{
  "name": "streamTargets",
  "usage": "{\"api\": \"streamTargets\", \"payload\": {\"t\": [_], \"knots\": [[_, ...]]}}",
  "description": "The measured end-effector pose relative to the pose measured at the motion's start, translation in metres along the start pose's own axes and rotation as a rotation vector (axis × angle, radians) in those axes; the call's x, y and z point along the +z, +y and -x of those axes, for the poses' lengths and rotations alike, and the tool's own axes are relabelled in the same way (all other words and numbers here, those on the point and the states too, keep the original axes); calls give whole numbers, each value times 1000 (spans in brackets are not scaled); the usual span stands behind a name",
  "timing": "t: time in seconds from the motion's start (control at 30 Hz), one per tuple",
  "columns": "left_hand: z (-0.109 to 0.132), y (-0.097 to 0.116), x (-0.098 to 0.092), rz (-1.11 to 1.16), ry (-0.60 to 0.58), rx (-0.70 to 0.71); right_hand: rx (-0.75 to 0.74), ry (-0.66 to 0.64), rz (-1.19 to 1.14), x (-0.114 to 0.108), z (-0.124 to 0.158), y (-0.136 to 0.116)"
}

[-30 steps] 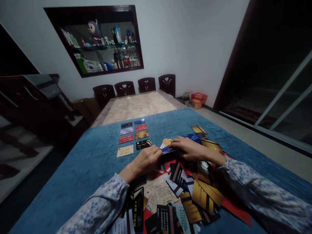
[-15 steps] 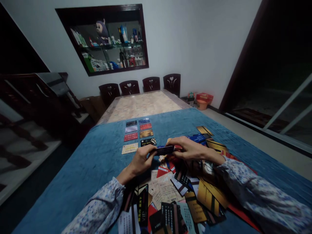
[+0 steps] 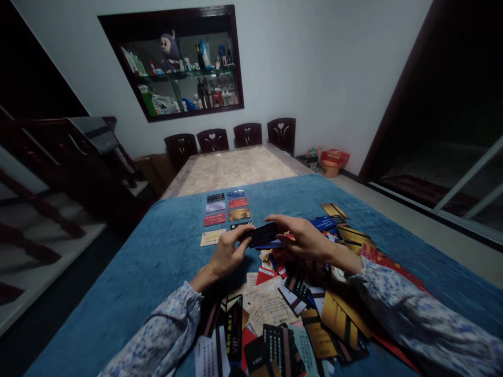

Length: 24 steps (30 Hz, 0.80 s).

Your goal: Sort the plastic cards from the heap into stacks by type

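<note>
One dark card (image 3: 262, 235) has tipped, showing its face, above the pile's (image 3: 271, 309) far part; my left hand (image 3: 228, 252) and right hand (image 3: 307, 238), fingers bent, pinch its ends. Eight cards (image 3: 215, 219) lie left beyond the pile.

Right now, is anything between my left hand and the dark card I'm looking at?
Nothing visible: your left hand already pinches one end of the dark card. Your right hand is at its other end, and a blue card shows just below it.
</note>
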<state>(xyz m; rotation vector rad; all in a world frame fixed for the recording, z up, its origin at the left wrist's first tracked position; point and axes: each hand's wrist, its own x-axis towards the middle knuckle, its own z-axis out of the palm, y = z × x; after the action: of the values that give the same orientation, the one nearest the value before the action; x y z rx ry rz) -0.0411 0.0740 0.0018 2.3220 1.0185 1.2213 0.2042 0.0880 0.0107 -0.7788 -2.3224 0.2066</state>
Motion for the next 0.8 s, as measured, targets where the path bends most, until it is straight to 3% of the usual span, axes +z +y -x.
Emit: {"api": "streamTargets", "payload": {"t": [0.23, 0.53, 0.8], "knots": [[-1, -7, -2, -2, 39, 0, -151, 43, 404, 7, 1, 2], [0, -12, -1, -15, 37, 10, -274, 129, 490, 6, 0, -2], [7, -12, 1, -146, 26, 63, -197, 125, 499, 7, 1, -1]]}}
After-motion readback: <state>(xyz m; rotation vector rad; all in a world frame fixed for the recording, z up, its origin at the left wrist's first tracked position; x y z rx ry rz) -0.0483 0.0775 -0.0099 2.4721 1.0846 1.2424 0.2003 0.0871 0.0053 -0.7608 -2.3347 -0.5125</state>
